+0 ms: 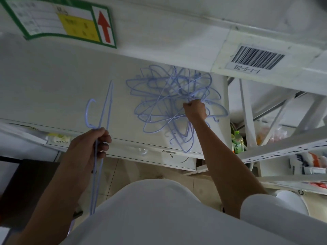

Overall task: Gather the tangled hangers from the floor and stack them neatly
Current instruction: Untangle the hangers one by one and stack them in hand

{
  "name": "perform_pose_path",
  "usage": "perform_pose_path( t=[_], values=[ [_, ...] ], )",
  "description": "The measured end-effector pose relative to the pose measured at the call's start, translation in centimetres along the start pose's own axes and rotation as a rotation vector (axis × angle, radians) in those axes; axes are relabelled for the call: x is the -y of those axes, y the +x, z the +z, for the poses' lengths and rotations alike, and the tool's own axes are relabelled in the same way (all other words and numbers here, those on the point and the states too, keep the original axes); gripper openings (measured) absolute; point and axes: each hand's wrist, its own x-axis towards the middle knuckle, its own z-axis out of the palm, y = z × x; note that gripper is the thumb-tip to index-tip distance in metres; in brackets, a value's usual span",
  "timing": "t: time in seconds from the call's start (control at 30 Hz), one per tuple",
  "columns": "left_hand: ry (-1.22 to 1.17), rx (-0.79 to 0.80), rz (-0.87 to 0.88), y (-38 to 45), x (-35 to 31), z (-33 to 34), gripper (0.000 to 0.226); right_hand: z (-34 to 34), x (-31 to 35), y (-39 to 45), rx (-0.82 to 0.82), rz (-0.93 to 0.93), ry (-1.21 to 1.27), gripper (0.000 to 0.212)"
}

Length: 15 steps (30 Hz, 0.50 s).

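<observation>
The tangle of pale blue hangers (174, 105) lies on the white tabletop (53, 82), and everything turns on it. The right hand (194, 110) sits on the tangle's near right edge, its grip closed tight around a few wires at once. The left hand (90, 147) is well clear to the left of the tangle, fist wrapped round a small bunch of freed hangers (99, 124) whose long axis runs away from the body, hook uppermost. Judging by this, the right hand is nearer and must draw one hanger leftward toward the bunch.
</observation>
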Motion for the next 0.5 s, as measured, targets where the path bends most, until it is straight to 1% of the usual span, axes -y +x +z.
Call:
perform_pose_path(
  t=[0.07, 0.17, 0.27, 0.37, 0.5],
  values=[
    [-0.009, -0.005, 0.008, -0.1, -0.2, 0.0, 0.029, -0.2, -0.1, -0.1, 0.006, -0.019, 0.054, 0.027],
    [-0.01, 0.002, 0.026, -0.3, -0.2, -0.2, 0.029, -0.6, 0.1, -1.0, -0.015, -0.035, 0.096, 0.029],
    [-0.02, 0.027, 0.027, -0.4, -0.3, -1.0, 0.03, -0.8, 0.9, -2.8, -0.036, -0.16, 0.082, 0.03],
    [-0.019, 0.033, 0.032, -0.4, -0.9, -2.7, 0.029, -1.2, 2.3, -5.3, -0.124, -0.299, -0.009, 0.024],
    [-0.049, 0.029, 0.069, -0.7, -2.7, -6.5, 0.03, -2.3, 5.1, -8.9, -0.223, -0.437, -0.024, 0.018]
  ],
)
